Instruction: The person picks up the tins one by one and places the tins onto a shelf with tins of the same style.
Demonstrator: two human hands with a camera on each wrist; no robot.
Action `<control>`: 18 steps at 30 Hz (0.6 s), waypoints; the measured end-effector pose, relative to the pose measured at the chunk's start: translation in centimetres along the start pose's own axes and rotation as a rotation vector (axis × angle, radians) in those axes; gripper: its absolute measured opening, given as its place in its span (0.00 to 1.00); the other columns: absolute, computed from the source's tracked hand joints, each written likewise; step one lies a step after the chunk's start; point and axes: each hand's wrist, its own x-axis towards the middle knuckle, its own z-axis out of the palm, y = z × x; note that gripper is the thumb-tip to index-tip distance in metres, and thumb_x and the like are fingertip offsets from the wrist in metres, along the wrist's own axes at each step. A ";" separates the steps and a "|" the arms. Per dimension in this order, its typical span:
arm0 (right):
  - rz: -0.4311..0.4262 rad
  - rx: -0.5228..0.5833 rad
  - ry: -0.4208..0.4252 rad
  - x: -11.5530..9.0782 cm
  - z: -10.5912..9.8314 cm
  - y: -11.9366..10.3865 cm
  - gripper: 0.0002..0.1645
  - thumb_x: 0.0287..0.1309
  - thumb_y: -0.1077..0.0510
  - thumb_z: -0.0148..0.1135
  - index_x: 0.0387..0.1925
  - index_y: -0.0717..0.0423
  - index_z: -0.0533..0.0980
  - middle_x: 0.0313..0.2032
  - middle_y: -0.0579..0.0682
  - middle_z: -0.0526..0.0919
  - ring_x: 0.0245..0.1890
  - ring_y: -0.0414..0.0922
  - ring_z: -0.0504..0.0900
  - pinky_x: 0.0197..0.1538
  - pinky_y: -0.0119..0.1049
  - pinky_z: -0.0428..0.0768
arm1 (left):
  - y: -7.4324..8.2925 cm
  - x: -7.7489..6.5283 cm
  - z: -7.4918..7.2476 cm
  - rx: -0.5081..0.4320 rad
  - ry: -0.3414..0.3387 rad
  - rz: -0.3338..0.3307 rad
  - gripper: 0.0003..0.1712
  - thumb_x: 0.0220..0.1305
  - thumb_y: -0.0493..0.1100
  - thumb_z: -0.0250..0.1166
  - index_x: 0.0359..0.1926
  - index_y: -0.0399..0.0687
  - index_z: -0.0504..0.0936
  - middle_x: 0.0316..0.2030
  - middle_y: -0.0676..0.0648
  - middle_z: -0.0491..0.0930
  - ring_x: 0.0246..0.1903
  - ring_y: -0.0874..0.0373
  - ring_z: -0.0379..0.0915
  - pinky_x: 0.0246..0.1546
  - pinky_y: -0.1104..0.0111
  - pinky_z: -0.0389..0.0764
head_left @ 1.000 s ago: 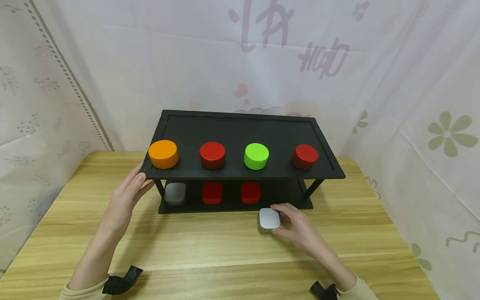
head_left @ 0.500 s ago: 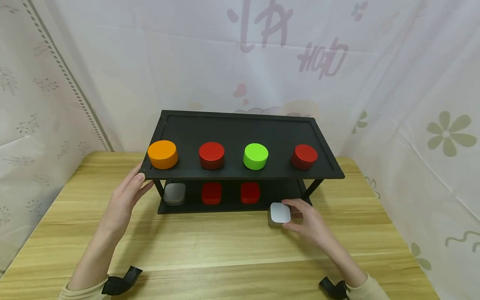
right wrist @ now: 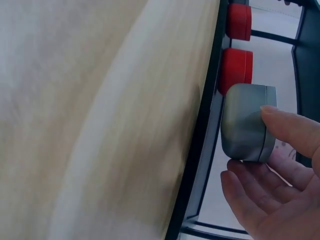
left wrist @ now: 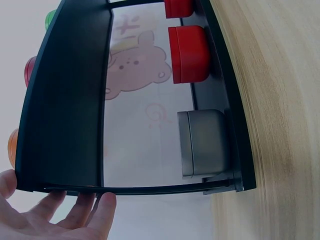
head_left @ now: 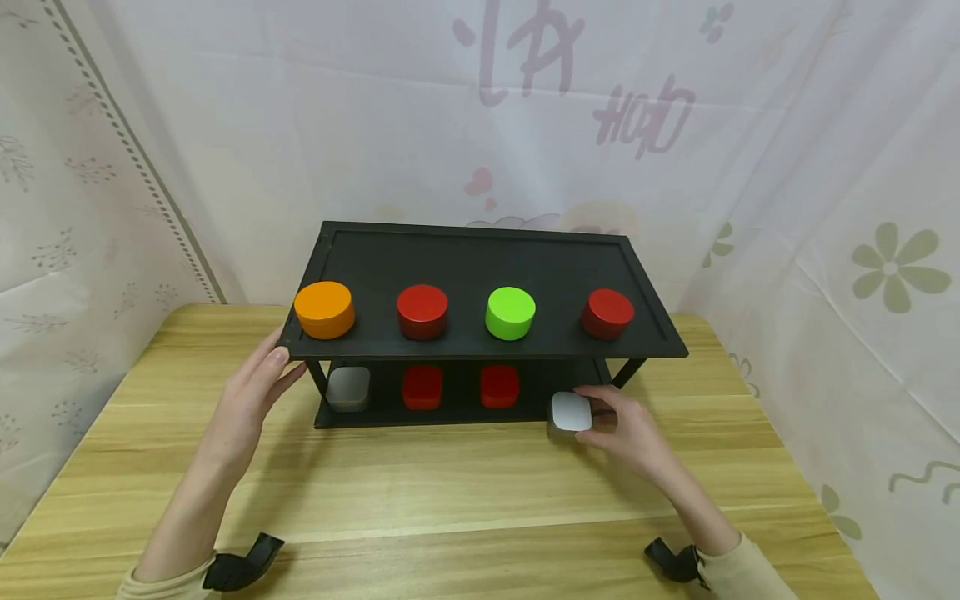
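My right hand [head_left: 633,433] pinches a small silver square tin [head_left: 572,412] between thumb and fingers at the right front of the black two-tier rack [head_left: 480,258]. In the right wrist view the tin [right wrist: 245,122] is upright, close over the lower board's front edge. My left hand [head_left: 243,404] grips the upper board's left front corner; in the left wrist view its fingertips [left wrist: 106,205] press on the end edge. On the lower board stand another silver tin [head_left: 348,389] at the left end and two red tins [head_left: 423,387], [head_left: 500,386] in the middle.
Along the upper board's front stand an orange round tin [head_left: 325,310], two red round tins [head_left: 422,312], [head_left: 607,314] and a bright green one [head_left: 511,313]. The rack stands on a wooden table [head_left: 420,500] before a printed white cloth [head_left: 390,125]. A slanted right leg [head_left: 627,372] is beside my right hand.
My right hand has carried the silver tin to the right and toward the rack, from in front of the lower board to its front edge. My left hand has stayed at the corner.
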 end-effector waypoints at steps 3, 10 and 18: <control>-0.001 0.015 -0.004 0.5 -0.3 0.4 0.36 0.41 0.65 0.74 0.56 0.58 0.73 0.53 0.59 0.77 0.48 0.53 0.81 0.47 0.41 0.83 | 0.0 0.0 -0.1 -0.001 -0.001 0.004 0.26 0.75 0.45 0.41 0.71 0.48 0.59 0.69 0.52 0.60 0.65 0.71 0.59 0.57 0.83 0.69; 0.048 0.030 -0.019 1.3 -1.1 1.4 0.35 0.45 0.64 0.72 0.58 0.55 0.72 0.55 0.59 0.75 0.50 0.54 0.79 0.47 0.39 0.83 | -0.1 0.1 0.0 -0.011 0.002 0.003 0.26 0.75 0.45 0.41 0.70 0.47 0.59 0.69 0.51 0.60 0.64 0.70 0.60 0.58 0.83 0.70; 0.097 0.014 -0.031 2.1 -1.2 2.4 0.36 0.49 0.63 0.70 0.61 0.54 0.70 0.58 0.62 0.71 0.50 0.56 0.80 0.46 0.38 0.83 | 0.0 -0.1 0.0 -0.011 0.013 -0.004 0.26 0.75 0.45 0.41 0.70 0.48 0.59 0.69 0.51 0.60 0.65 0.71 0.59 0.57 0.83 0.70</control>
